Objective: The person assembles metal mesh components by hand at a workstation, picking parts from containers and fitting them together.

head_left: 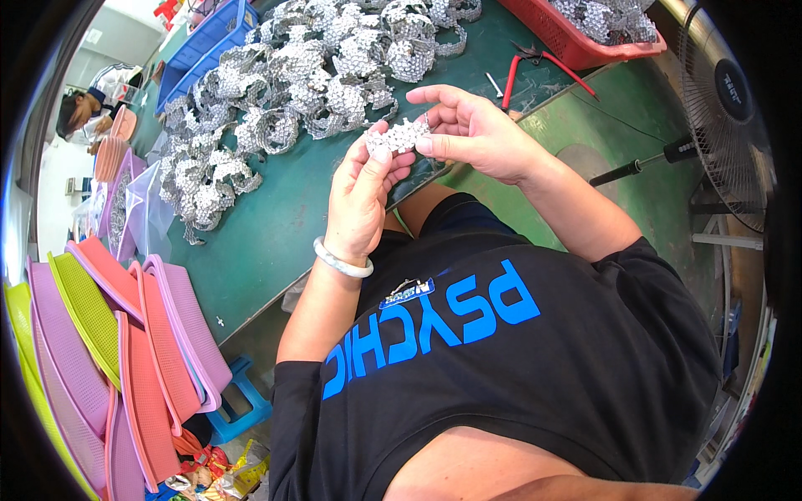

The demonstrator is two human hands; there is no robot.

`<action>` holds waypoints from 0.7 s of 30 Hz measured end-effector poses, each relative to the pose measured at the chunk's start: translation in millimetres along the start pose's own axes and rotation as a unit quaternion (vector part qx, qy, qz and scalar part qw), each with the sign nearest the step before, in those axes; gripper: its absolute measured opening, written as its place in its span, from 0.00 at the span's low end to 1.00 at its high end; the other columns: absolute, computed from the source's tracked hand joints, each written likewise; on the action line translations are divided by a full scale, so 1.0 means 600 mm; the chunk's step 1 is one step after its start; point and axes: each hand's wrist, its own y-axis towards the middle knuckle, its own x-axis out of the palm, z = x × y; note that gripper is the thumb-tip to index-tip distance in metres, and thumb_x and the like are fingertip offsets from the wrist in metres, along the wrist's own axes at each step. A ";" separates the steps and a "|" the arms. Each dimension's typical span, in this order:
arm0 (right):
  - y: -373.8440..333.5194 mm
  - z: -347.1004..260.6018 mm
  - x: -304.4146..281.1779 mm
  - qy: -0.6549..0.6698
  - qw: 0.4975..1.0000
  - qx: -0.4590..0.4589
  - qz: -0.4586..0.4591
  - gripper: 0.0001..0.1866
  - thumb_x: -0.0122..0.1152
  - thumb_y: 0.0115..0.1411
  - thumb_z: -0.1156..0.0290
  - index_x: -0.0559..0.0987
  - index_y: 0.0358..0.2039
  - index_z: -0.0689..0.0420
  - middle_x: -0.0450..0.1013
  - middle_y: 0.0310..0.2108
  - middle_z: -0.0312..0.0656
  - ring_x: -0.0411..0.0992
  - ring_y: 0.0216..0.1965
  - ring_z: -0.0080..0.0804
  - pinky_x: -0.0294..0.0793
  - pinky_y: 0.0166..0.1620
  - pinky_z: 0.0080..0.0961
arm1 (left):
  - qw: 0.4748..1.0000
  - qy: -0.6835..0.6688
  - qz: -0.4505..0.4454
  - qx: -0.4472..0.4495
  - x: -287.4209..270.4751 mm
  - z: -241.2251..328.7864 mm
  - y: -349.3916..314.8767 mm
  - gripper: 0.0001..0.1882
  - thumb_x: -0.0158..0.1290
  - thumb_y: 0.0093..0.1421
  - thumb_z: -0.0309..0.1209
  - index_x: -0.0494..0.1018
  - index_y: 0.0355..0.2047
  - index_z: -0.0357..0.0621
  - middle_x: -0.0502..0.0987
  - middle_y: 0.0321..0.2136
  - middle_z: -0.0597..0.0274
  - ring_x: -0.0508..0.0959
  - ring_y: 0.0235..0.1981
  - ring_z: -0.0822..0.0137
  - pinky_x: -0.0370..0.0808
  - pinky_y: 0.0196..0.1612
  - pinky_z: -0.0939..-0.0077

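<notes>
A short silver-white openwork band (pixel 399 139), made of many small joined pieces, is held up between my hands over the near edge of the green table. My left hand (pixel 365 179) pinches it, thumb on top and fingers beneath, and a pale bangle circles that wrist. At the band's other end, my right hand (pixel 468 134) grips with the thumb and bent fingers, the index finger raised. Just beyond my hands lies a large heap of silver openwork bands (pixel 334 63), many of them curled into rings.
Red-handled pliers (pixel 535 63) lie open right of the heap, near a red basket (pixel 576 42) of silver pieces. A blue bin (pixel 196 54) stands far left. Stacked coloured baskets (pixel 125 351) and a blue stool (pixel 242 401) are at left. A fan (pixel 727 117) stands at right.
</notes>
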 end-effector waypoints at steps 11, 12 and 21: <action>-0.001 -0.001 0.000 0.003 1.000 0.005 -0.007 0.28 0.58 0.53 0.76 0.60 0.53 0.61 0.67 0.37 0.38 0.67 0.40 0.20 0.68 0.44 0.15 | 1.000 0.001 -0.002 -0.001 -0.001 -0.002 -0.001 0.23 0.41 0.62 0.36 0.55 0.54 0.36 0.69 0.44 0.54 0.72 0.42 0.64 0.67 0.47 0.71; -0.001 0.000 0.000 0.002 1.000 0.004 -0.007 0.28 0.58 0.53 0.76 0.60 0.53 0.61 0.67 0.38 0.38 0.67 0.40 0.20 0.67 0.44 0.15 | 1.000 0.001 -0.001 -0.002 -0.002 -0.003 -0.001 0.23 0.42 0.62 0.36 0.55 0.54 0.36 0.69 0.44 0.54 0.72 0.42 0.64 0.67 0.47 0.71; -0.002 -0.001 0.001 0.005 1.000 0.006 -0.003 0.28 0.58 0.52 0.77 0.60 0.53 0.61 0.67 0.38 0.39 0.67 0.40 0.21 0.67 0.45 0.16 | 1.000 -0.001 -0.001 -0.003 0.001 -0.001 -0.003 0.23 0.42 0.62 0.36 0.56 0.54 0.36 0.69 0.44 0.54 0.72 0.43 0.65 0.67 0.48 0.71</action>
